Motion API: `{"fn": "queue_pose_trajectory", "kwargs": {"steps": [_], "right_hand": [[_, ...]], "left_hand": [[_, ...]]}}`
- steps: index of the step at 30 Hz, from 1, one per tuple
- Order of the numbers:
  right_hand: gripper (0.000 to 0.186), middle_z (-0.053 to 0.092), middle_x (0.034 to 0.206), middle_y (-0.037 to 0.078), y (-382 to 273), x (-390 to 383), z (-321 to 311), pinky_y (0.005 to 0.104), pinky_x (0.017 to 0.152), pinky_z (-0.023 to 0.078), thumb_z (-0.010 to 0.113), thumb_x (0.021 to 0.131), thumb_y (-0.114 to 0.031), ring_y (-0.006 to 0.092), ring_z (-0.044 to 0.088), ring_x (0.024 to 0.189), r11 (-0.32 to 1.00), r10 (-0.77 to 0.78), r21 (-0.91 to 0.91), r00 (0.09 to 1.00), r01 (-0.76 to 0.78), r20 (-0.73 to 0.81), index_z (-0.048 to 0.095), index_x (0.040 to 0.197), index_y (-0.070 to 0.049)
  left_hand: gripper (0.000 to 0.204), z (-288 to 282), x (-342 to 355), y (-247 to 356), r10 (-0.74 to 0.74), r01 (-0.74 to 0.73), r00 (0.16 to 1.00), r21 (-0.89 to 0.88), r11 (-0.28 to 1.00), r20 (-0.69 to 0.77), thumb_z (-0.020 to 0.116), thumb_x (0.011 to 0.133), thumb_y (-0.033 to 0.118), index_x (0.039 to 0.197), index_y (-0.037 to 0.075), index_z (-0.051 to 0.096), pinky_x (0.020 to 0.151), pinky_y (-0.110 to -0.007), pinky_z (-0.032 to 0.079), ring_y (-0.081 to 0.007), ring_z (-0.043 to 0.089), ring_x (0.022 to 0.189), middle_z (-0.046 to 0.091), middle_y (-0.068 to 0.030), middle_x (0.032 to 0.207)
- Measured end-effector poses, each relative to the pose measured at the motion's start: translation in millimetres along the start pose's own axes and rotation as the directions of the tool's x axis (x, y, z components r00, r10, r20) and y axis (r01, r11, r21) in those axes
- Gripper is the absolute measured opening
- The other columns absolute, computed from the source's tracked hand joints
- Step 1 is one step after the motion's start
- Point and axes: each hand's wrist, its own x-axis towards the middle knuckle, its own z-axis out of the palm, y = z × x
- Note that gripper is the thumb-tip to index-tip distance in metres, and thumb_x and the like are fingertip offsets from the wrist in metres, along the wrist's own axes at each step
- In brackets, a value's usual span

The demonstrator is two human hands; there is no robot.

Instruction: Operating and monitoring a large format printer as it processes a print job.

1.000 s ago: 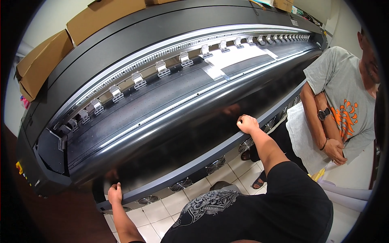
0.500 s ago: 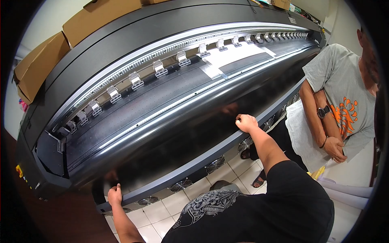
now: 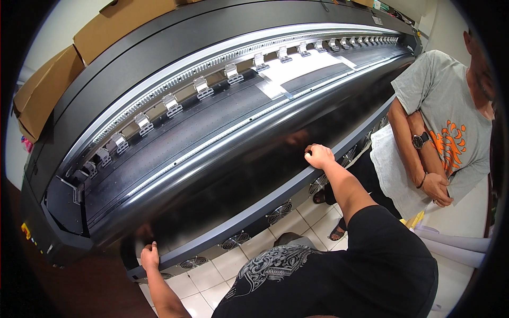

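A long grey front bar runs along a wide black large-format printer. My left hand is closed round the bar near its left end, thumb pointing up. Farther right along the same bar, my right hand curls its fingers over the top edge. Beyond the bar, the printer's dark curved front apron slopes up to the flat bed. On the bed lies a white sheet, with a silver strip at its left edge. A row of pinch rollers stands behind.
Several round fans sit under the bar, above the white tiled floor. At the right, a person in a grey T-shirt stands with arms crossed low. Cardboard rests on the printer's back. Pale rolls lie at the lower right.
The view has shifted a little, so the printer and the other person appear slightly farther left and higher. Both my hands keep their hold on the bar.
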Motion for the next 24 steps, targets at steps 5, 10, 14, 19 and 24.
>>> {"fn": "queue_pose_trajectory", "kwargs": {"steps": [5, 10, 14, 19, 24], "right_hand": [[0.037, 0.074, 0.114, 0.012, -2.4, 2.8, -1.7, 0.0439, 0.098, 0.053, 0.059, 0.085, -0.035, 0.0321, 0.068, 0.111, 0.999, 0.009, -0.047, 0.996, -0.005, 0.087, 0.075, 0.115, -0.020], [0.038, 0.073, 0.114, 0.012, 8.5, 4.3, 10.6, 0.0440, 0.099, 0.052, 0.060, 0.084, -0.036, 0.0321, 0.067, 0.112, 0.997, -0.061, -0.041, 0.998, 0.060, -0.029, 0.076, 0.114, -0.019], [0.036, 0.074, 0.113, 0.012, 1.1, 5.6, 4.0, 0.0441, 0.098, 0.053, 0.059, 0.084, -0.036, 0.0324, 0.068, 0.111, 0.999, -0.015, -0.048, 0.997, 0.019, 0.070, 0.077, 0.110, -0.018], [0.036, 0.074, 0.113, 0.013, 1.0, 2.8, -5.7, 0.0442, 0.098, 0.053, 0.058, 0.083, -0.035, 0.0326, 0.068, 0.111, 0.999, 0.011, -0.050, 0.998, -0.008, 0.057, 0.078, 0.108, -0.018], [0.042, 0.072, 0.120, 0.011, -11.4, -0.4, -10.7, 0.0448, 0.100, 0.053, 0.057, 0.080, -0.037, 0.0327, 0.066, 0.116, 0.998, 0.054, -0.049, 0.992, -0.048, 0.118, 0.077, 0.113, -0.022]], "left_hand": [[0.050, 0.1, 4.7, -5.2, -0.039, 0.032, 0.993, 0.064, 0.997, 0.113, 0.057, 0.096, 0.053, 0.111, 0.010, 0.076, 0.093, -0.048, 0.051, -0.0380, 0.068, 0.108, 0.073, -0.0213, 0.108], [0.050, -0.6, -3.5, -0.1, -0.014, 0.014, 1.000, 0.005, 1.000, 0.017, 0.056, 0.096, 0.054, 0.107, 0.010, 0.078, 0.093, -0.047, 0.051, -0.0384, 0.068, 0.108, 0.074, -0.0211, 0.108], [0.050, -4.5, 3.0, -4.3, -0.059, 0.049, 0.986, 0.068, 0.996, 0.154, 0.057, 0.096, 0.053, 0.111, 0.010, 0.077, 0.095, -0.047, 0.051, -0.0389, 0.067, 0.110, 0.073, -0.0217, 0.110], [0.052, -1.5, 3.0, 6.2, -0.019, 0.013, 0.994, 0.048, 0.999, 0.111, 0.056, 0.096, 0.053, 0.116, 0.009, 0.075, 0.096, -0.047, 0.050, -0.0395, 0.067, 0.111, 0.072, -0.0224, 0.113], [0.056, 5.0, 2.4, -11.5, 0.073, -0.073, 0.997, -0.003, 0.997, 0.037, 0.055, 0.096, 0.053, 0.111, 0.002, 0.073, 0.090, -0.052, 0.050, -0.0442, 0.066, 0.106, 0.070, -0.0265, 0.110]]}}
